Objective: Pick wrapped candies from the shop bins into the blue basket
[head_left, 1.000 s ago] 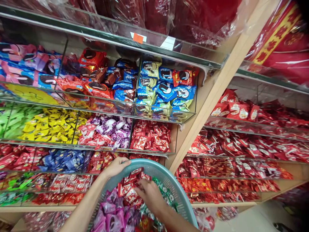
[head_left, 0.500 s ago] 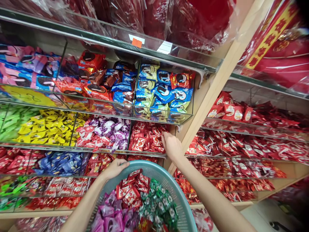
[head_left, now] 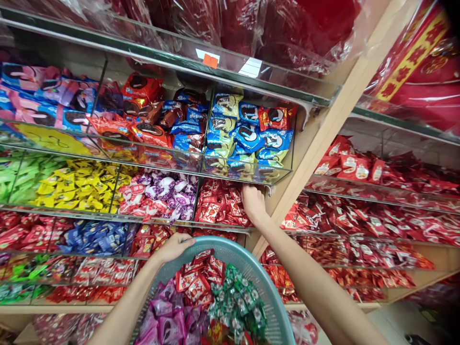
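Observation:
My left hand (head_left: 177, 247) is closed over the far left rim of a teal plastic basket (head_left: 275, 292). Inside the basket lie red wrapped candies (head_left: 198, 282), green shiny wrapped candies (head_left: 239, 299) and purple packets (head_left: 163, 318). My right hand (head_left: 253, 203) reaches into a shelf compartment of red candy packets (head_left: 217, 203), at its right end by the wooden post. Its fingers are curled in among the packets, and what they hold is hidden.
Acrylic-fronted shelves hold yellow candies (head_left: 81, 184), purple-and-white candies (head_left: 176, 191), blue packets (head_left: 95, 239) and cookie packets (head_left: 247, 136). A clear shelf edge (head_left: 247, 172) runs just above my right hand. A slanting wooden post (head_left: 316, 143) stands to its right.
My right hand has moved slightly up and deeper into the red packets, its fingers more curled. The view has shifted slightly; my left hand stays on the basket rim.

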A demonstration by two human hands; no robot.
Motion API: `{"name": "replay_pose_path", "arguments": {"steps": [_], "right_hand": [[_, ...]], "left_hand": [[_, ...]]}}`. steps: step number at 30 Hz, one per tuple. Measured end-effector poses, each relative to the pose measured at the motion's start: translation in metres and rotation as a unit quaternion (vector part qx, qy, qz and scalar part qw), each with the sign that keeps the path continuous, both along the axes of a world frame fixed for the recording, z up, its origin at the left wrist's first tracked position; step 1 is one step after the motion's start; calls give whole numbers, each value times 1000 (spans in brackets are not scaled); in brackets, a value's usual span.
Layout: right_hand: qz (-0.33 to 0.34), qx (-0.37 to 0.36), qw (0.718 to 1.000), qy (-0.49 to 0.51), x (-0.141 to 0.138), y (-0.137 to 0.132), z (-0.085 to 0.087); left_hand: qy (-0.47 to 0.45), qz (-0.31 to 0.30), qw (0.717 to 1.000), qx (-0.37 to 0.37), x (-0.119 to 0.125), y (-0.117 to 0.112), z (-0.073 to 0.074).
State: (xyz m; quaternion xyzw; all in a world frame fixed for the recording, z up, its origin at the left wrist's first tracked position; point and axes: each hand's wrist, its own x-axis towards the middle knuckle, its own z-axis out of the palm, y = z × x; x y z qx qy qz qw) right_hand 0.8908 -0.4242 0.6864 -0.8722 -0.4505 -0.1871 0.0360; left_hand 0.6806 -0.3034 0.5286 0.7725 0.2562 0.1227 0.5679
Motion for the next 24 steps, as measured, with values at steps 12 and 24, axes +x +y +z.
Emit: {"name": "replay_pose_path", "arguments": {"steps": [12, 24], "right_hand": [[242, 300, 923, -2, -35, -71, -41], [199, 357, 817, 407, -80, -121, -130]], "left_hand": [[6, 13, 1000, 19, 0, -2, -1], [7, 6, 1000, 14, 1, -5, 5]]}}
